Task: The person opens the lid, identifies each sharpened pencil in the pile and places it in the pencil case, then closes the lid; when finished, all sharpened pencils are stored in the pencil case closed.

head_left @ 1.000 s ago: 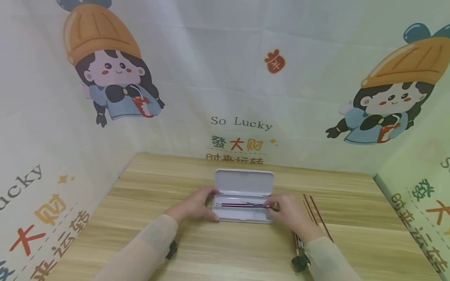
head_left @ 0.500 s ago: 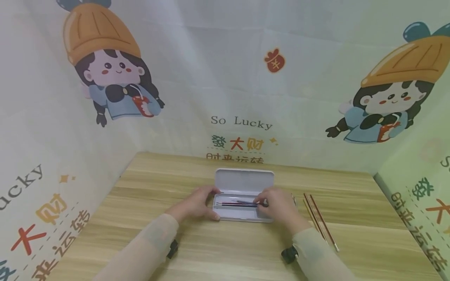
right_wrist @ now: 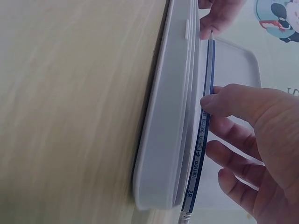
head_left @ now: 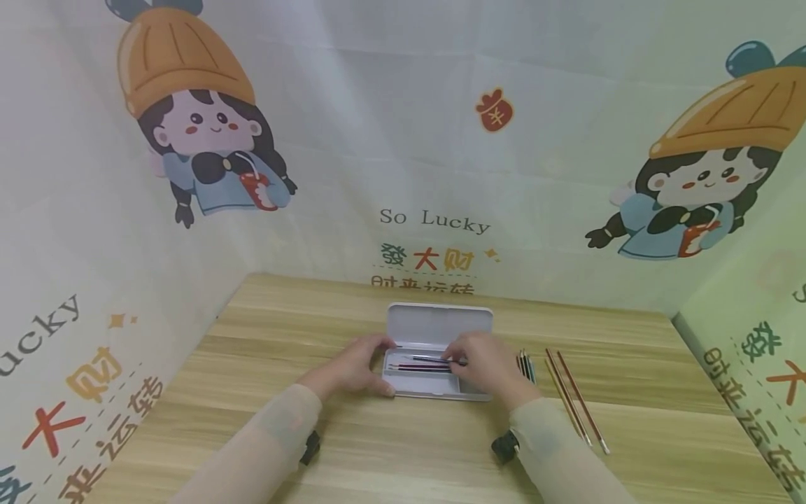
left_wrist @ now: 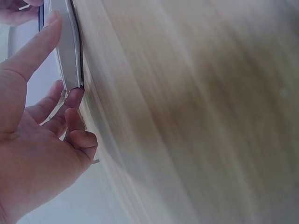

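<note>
Pinches with the right hand (head_left: 481, 360), between thumb and fingertips, a slim dark-blue and pale-grey pencil (right_wrist: 200, 140) printed "deli" and "2B", aiming its sharpened point leftward over the far side of an open, shallow, rectangular white pencil case (head_left: 422, 383); cannot tell whether touching the inside or just above it. Grips with the left hand (head_left: 354, 364) the left end of that case, thumb at the near corner, fingers round the far one. Has inside, near the held pencil, dark red and blackish pencils (head_left: 418, 368) lying lengthwise, and behind, raised on its hinge, a white lid (head_left: 439, 325). Has to the right, partly hidden by the wrist, a cluster of dark and teal pencils (head_left: 525, 365), then two red-brown pencils (head_left: 581, 399) with pale ends. Wears cream sleeves (head_left: 560, 441). Works at a light wood-grain table (head_left: 403, 448), facing a white fabric backdrop (head_left: 352, 140) printed with orange-hatted cartoon figures.
</note>
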`<state>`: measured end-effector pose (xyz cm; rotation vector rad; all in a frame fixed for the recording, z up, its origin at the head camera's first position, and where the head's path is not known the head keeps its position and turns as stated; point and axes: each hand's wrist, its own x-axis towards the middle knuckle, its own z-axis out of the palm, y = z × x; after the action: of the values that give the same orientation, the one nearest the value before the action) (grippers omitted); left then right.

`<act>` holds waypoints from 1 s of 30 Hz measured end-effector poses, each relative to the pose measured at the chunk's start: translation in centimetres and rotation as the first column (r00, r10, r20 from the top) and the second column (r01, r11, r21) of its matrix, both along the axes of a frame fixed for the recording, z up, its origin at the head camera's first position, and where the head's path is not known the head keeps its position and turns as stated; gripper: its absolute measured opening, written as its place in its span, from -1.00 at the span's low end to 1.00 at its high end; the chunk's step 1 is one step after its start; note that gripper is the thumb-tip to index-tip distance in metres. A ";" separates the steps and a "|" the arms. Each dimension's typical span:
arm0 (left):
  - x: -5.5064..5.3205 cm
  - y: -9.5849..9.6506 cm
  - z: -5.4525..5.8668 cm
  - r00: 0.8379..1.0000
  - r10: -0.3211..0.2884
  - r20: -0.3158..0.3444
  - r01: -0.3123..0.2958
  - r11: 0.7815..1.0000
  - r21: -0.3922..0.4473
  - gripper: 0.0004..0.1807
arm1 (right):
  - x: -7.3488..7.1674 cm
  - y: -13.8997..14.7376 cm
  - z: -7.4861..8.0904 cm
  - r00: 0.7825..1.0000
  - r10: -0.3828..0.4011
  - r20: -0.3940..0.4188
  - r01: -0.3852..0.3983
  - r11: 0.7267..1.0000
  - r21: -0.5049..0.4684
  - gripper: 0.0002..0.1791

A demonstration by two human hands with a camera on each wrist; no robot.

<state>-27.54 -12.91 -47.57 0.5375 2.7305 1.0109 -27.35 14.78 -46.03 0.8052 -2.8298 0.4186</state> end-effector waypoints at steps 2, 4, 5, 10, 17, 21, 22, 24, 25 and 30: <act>0.0 0.0 0.0 1.000 -0.002 0.002 0.002 1.000 0.001 -0.11 | -0.1 -0.3 0.0 1.000 0.006 -0.017 -0.006 1.000 0.009 -0.87; 0.1 0.0 0.0 1.000 -0.006 0.008 0.006 1.000 0.003 -0.10 | -0.2 -0.7 0.0 1.000 0.014 -0.024 -0.013 1.000 0.018 -0.87; 0.1 0.0 0.1 1.000 -0.008 0.010 0.008 1.000 0.003 -0.10 | -0.3 -0.9 0.0 1.000 0.017 -0.024 -0.016 1.000 0.022 -0.87; 0.2 -0.1 0.2 1.000 -0.009 0.014 0.009 1.000 0.007 -0.09 | -0.6 -2.0 0.0 1.000 0.021 0.010 -0.022 0.999 0.049 -0.86; 0.3 -0.1 0.5 1.000 0.006 0.019 -0.006 1.000 0.003 -0.09 | -1.2 -2.8 -0.3 0.999 0.038 0.030 -0.040 0.998 0.058 -0.88; 0.3 0.0 0.5 1.000 -0.003 0.013 0.003 1.000 0.005 -0.10 | -1.4 -2.8 -0.5 0.998 0.034 0.061 -0.036 0.999 0.039 -0.88; 0.3 0.0 0.5 1.000 -0.006 0.009 0.006 1.000 0.006 -0.10 | -1.4 -2.8 -0.6 0.997 0.031 0.075 -0.034 0.999 0.027 -0.88; 0.2 0.0 0.4 1.000 -0.008 0.006 0.008 1.000 0.007 -0.10 | -1.4 -2.7 -0.7 0.995 0.031 0.097 -0.031 1.000 0.001 -0.87; 0.2 0.0 0.4 1.000 -0.006 0.010 0.006 1.000 0.008 -0.10 | -1.4 -2.6 -0.7 0.993 0.032 0.110 -0.030 0.999 -0.017 -0.87; 0.2 0.0 0.3 1.000 -0.007 0.017 0.007 1.000 0.000 -0.11 | -0.9 -2.2 -0.7 0.987 0.031 0.155 -0.012 0.993 -0.118 -0.87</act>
<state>-27.36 -12.88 -47.25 0.5361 2.7118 1.0086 -28.28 12.57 -46.78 0.8137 -2.9079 0.6726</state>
